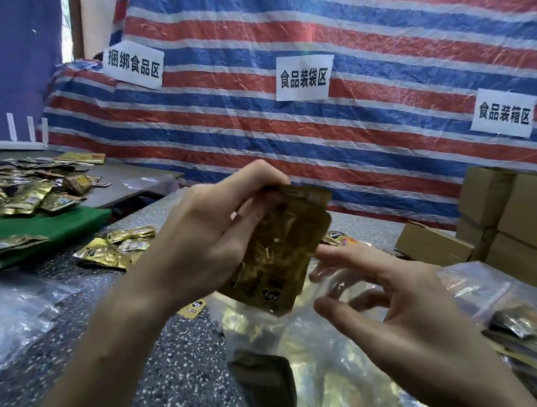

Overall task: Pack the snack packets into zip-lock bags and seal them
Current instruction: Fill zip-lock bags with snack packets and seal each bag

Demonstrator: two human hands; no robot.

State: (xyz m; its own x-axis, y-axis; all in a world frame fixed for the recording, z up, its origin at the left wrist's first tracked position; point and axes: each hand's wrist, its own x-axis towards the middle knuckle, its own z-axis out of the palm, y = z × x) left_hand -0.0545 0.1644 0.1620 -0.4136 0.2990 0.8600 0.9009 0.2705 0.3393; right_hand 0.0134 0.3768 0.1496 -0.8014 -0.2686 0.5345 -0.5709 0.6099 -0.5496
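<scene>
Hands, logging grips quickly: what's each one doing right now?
Left hand: grips the gold snack packet.
Right hand: at the zip-lock bag mouth; grip unclear.
</scene>
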